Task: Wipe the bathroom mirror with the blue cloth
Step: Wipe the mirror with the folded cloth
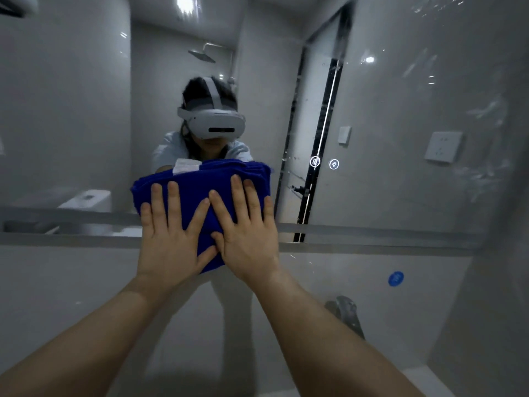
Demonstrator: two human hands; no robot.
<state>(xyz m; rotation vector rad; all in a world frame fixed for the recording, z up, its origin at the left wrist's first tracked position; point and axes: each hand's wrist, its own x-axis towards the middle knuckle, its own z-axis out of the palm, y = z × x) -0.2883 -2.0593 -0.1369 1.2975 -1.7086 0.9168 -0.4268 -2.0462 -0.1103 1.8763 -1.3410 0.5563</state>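
A folded blue cloth point(197, 181) with a white label lies flat against the lower middle of the bathroom mirror point(386, 124). My left hand point(169, 239) presses on the cloth's left half with straight, spread fingers. My right hand point(246, 233) presses on its right half the same way, the two thumbs close together. The cloth's lower part hangs over the mirror's bottom edge point(372, 242). The glass reflects a person with a white headset, and streaks show at its right side.
Two lit touch icons point(325, 162) glow on the mirror right of the cloth. Below the mirror is a pale wall with a round blue sticker point(396, 278) and a chrome tap point(347, 313). A socket plate point(443, 147) sits on the right side wall.
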